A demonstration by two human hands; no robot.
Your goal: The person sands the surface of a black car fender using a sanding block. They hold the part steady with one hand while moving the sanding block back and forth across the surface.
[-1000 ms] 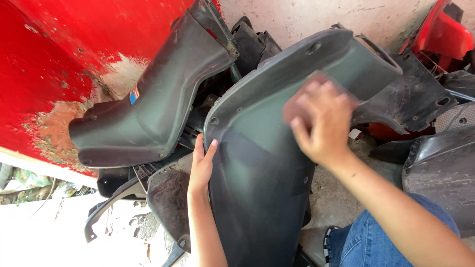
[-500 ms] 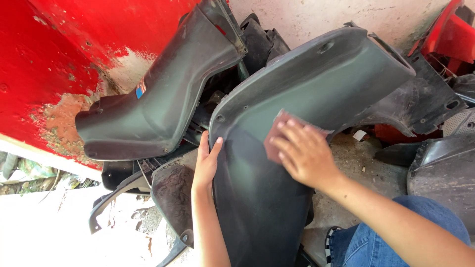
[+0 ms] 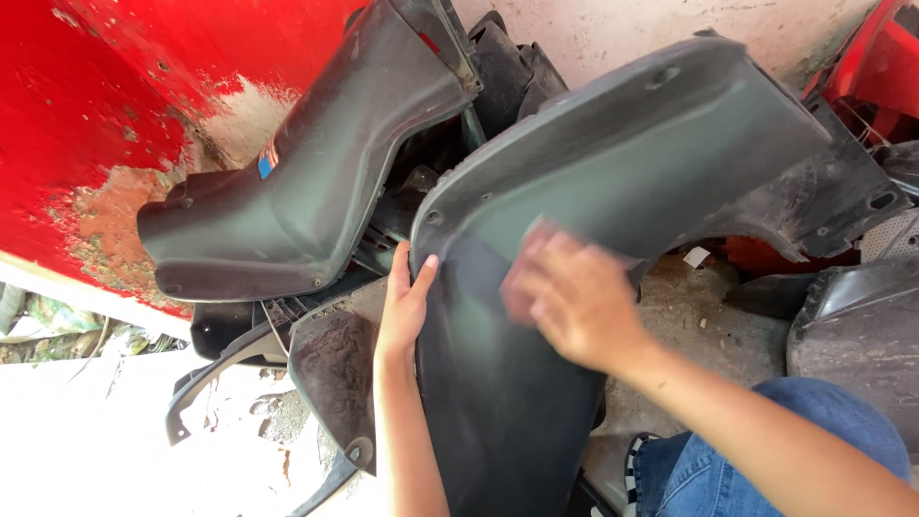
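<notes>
Since half a second ago the right hand (image 3: 574, 302) has slid down and left across the panel (image 3: 613, 182), and it's blurry with motion now. Fingers are pressed flat over a small pinkish pad (image 3: 522, 273), so it's not really a pinch, more pushing the pad onto the surface with the palm side. Left hand (image 3: 404, 311) hasn't budged: palm against the panel's left edge, fingers pointing up along the rim, thumb side out of sight, so can't tell if it wraps behind.

Panel itself is a big dark grey plastic fairing, matte and dusty, standing upright, narrow at the bottom by the jeans knee (image 3: 766, 431) and flaring out to the upper right. Bolt holes along the rim near the top left of the curve.

Room is tight on the left, where a smaller grimy cover (image 3: 335, 378) sits just beside the forearm. Right of the panel is a patch of bare concrete floor (image 3: 684, 306). Further back a second black fairing (image 3: 306, 191) leans on the peeling red wall (image 3: 105, 124), with more black and red parts (image 3: 885, 67) stacked behind.
</notes>
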